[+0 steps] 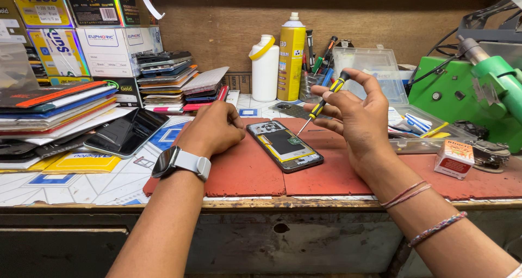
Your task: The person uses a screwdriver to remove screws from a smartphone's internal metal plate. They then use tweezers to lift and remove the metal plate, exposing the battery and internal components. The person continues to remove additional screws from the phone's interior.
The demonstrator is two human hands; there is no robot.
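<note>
An opened smartphone (284, 146) lies back-side up on a red mat (244, 169), its insides and yellow-edged battery showing. My left hand (213, 129) rests in a loose fist on the mat just left of the phone, a watch on its wrist. My right hand (356, 115) is raised above the phone's right side and grips a small black-and-yellow screwdriver (324, 100). The screwdriver's tip points down toward the phone's top edge, a little above it.
Stacked phones and boxes (163, 79) fill the back left, and a dark phone (126, 132) lies face up. A white bottle (265, 67), yellow spray can (291, 56) and tool cup stand behind. A green machine (467, 96) and small red-white box (454, 159) sit at right.
</note>
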